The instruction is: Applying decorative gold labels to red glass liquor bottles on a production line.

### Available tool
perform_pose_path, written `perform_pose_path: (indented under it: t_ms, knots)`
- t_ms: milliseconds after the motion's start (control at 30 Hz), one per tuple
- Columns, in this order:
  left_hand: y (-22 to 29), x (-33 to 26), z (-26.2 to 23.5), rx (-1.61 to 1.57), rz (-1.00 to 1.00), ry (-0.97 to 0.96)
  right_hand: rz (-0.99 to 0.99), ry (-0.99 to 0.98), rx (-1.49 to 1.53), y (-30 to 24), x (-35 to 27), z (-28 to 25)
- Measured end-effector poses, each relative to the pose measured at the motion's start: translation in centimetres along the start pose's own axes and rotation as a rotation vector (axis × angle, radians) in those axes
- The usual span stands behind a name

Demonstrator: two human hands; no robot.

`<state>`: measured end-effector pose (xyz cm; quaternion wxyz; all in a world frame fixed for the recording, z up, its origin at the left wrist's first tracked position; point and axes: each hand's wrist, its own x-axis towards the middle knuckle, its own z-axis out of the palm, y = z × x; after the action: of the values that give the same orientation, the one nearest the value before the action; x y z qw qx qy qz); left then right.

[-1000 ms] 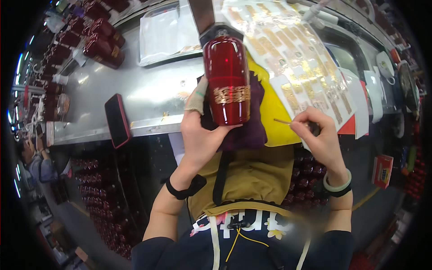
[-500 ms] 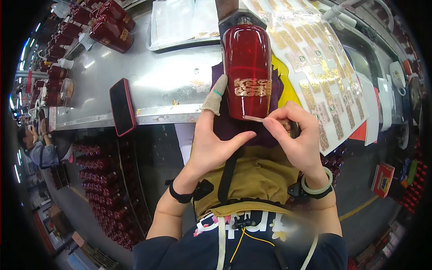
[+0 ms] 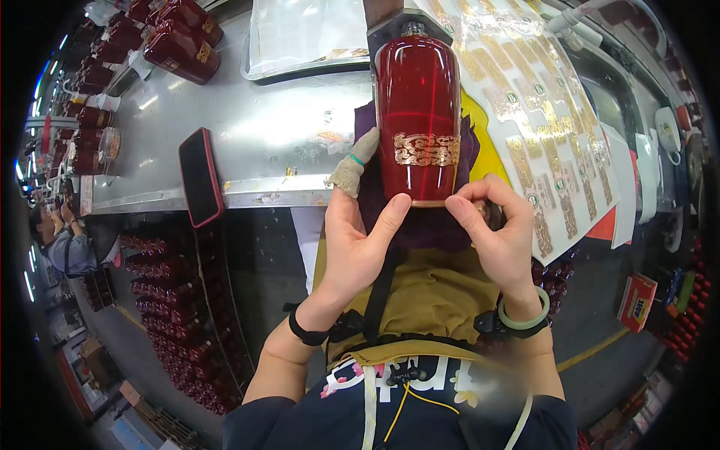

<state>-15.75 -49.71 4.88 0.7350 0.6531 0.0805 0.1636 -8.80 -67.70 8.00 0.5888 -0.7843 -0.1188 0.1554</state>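
A dark red glass bottle [image 3: 417,82] with a gold patterned band [image 3: 426,150] lies neck away from me on a purple cloth [image 3: 466,154]. Thin red light lines cross its front. My left hand [image 3: 356,232] holds the bottle's left side and base; its index finger, in a knitted finger cover [image 3: 351,171], lies along the side and its thumb presses at the bottom edge. A narrow pale strip [image 3: 429,203] runs along that edge between my thumbs. My right hand [image 3: 501,236] pinches the strip's right end, with its fingers curled.
Right of the bottle lies a sheet of gold decals [image 3: 551,120] over yellow material [image 3: 487,142]. A phone [image 3: 201,176] rests at the metal table's front edge [image 3: 259,196]. A tray [image 3: 311,69] and red bottles [image 3: 181,51] stand farther back. A person [image 3: 71,244] is at far left.
My left thumb has moved up to the bottle's bottom edge. The strip, earlier sticking out from my right fingers, now lies along that edge between both thumbs.
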Motion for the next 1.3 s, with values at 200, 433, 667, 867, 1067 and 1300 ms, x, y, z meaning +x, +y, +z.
perform_pose_path:
  t_ms: [200, 433, 667, 867, 1067, 1300]
  knots:
    - [-0.15, -0.15, 0.10, -0.015, -0.001, 0.022, -0.034, 0.015, 0.001, 0.35, 0.01, 0.22]
    - [-0.36, -0.17, 0.39, 0.001, 0.029, 0.005, 0.001, 0.018, 0.012, 0.48, -0.06, 0.22]
    - [-0.50, -0.26, 0.46, 0.004, 0.012, 0.020, -0.014, 0.020, 0.032, 0.61, -0.07, 0.35]
    - [-0.39, -0.33, 0.44, -0.030, -0.005, 0.031, -0.019, 0.019, 0.035, 0.53, -0.08, 0.34]
    - [-0.46, -0.34, 0.68, 0.068, 0.034, 0.010, 0.002, 0.020, 0.049, 0.58, -0.05, 0.40]
    - [-0.61, -0.30, 0.60, 0.068, 0.024, 0.004, 0.005, 0.020, 0.029, 0.53, -0.06, 0.34]
